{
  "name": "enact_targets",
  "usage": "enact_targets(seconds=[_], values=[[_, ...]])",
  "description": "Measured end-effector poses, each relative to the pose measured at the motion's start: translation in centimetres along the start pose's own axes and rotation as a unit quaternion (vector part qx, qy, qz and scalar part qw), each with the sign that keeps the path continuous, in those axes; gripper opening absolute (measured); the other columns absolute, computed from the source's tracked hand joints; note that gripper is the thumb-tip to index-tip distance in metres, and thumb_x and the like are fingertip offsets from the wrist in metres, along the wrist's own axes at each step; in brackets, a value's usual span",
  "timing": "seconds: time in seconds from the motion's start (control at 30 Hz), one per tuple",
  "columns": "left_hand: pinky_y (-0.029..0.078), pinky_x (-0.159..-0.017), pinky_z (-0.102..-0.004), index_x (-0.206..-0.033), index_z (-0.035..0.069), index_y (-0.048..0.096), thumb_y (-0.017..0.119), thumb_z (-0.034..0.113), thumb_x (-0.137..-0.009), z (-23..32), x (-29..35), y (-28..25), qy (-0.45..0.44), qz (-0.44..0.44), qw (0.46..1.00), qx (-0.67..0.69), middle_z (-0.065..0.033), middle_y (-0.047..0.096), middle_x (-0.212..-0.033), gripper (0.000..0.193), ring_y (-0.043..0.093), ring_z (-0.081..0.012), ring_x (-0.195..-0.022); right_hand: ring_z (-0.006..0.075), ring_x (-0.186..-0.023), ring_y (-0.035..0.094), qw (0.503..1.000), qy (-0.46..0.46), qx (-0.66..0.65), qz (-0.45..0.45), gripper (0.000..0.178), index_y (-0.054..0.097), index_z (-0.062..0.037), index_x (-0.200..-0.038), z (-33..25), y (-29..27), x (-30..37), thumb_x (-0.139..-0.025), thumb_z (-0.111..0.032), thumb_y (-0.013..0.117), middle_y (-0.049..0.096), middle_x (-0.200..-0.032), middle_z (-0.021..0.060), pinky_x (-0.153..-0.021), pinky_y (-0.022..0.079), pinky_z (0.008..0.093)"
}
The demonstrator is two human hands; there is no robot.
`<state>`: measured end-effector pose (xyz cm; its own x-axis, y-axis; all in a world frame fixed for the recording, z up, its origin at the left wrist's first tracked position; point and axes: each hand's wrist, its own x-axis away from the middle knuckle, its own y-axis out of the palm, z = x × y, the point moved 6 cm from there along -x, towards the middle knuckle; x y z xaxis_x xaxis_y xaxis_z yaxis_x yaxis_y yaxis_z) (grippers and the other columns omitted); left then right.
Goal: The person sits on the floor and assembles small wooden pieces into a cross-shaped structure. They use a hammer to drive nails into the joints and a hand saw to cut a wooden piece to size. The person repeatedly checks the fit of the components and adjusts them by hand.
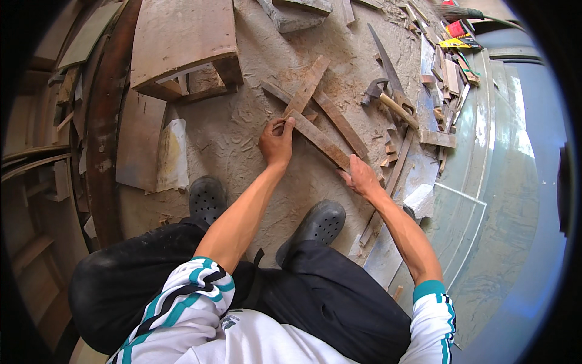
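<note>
Between my hands, a flat wooden strip (320, 139) slants down from left to right. My left hand (276, 142) pinches its upper left end between thumb and fingers. At the lower right end, my right hand (361, 177) grips the strip with thumb on top. Just beyond lie more pieces of wood: a short strip (314, 79) angled up to the right, a longer strip (342, 124) nearly parallel to the held one, and a darker strip (276, 92) partly hidden where the pieces cross.
A hammer (397, 110) and a handsaw (388, 64) lie at the right, by scattered offcuts (451, 76). A wooden box-like frame (185, 45) stands at the upper left. Near my right forearm sits a white block (419, 201). Glass-like sheets (503, 200) lie further right.
</note>
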<state>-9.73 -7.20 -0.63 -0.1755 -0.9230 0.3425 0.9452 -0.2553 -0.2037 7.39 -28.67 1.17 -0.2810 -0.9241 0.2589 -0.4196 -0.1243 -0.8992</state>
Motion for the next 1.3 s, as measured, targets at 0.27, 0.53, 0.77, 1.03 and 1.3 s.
enact_targets(seconds=[0.27,0.53,0.77,1.03,1.3], values=[[0.054,-0.079,-0.0329,-0.101,0.004,0.069,0.076,0.037,-0.087,0.3,0.3,-0.1,0.017,-0.003,1.0,-0.006,-0.0104,0.074,-0.092,0.037,0.072,-0.0204,-0.089,0.0465,-0.092,0.059,1.0,-0.017,-0.022,0.013,0.046,0.046,0.0045,-0.109,0.0,0.4,0.2,-0.085,-0.021,0.075,0.058,-0.097,0.0272,-0.077,0.05,0.0483],[0.054,-0.08,-0.0332,-0.101,0.005,0.068,0.076,0.037,-0.086,0.5,-0.2,0.3,0.025,0.004,0.999,-0.027,-0.0106,0.074,-0.092,0.037,0.072,-0.0206,-0.089,0.0431,-0.097,0.059,0.999,-0.034,-0.029,0.024,0.049,0.047,0.0035,-0.115,-0.7,0.1,0.6,-0.082,-0.017,0.075,0.058,-0.103,0.0242,-0.082,0.05,0.047],[0.054,-0.08,-0.0337,-0.102,0.005,0.068,0.077,0.037,-0.086,0.2,-0.2,0.4,0.031,0.005,0.999,-0.018,-0.0105,0.074,-0.093,0.037,0.072,-0.0209,-0.089,0.0428,-0.099,0.06,1.0,0.01,-0.02,0.001,0.051,0.045,0.0034,-0.116,-0.3,0.6,0.6,-0.08,-0.016,0.075,0.058,-0.103,0.0244,-0.083,0.05,0.0468],[0.054,-0.08,-0.0348,-0.101,0.006,0.067,0.076,0.037,-0.086,0.1,-0.3,0.6,0.034,0.003,0.999,-0.017,-0.0104,0.073,-0.093,0.035,0.071,-0.0219,-0.088,0.0441,-0.098,0.059,1.0,0.007,-0.03,0.004,0.05,0.045,0.0037,-0.116,0.3,1.5,0.7,-0.08,-0.015,0.075,0.058,-0.103,0.0261,-0.083,0.05,0.0468],[0.053,-0.084,-0.0355,-0.113,0.008,0.061,0.077,0.04,-0.085,-0.6,-1.0,1.0,-0.006,-0.008,0.999,-0.031,-0.0104,0.073,-0.097,0.045,0.071,-0.0222,-0.09,0.0438,-0.099,0.059,0.999,0.047,-0.026,-0.004,0.054,0.044,0.004,-0.12,0.4,1.6,1.0,-0.082,-0.02,0.074,0.059,-0.106,0.0269,-0.086,0.05,0.0464]])
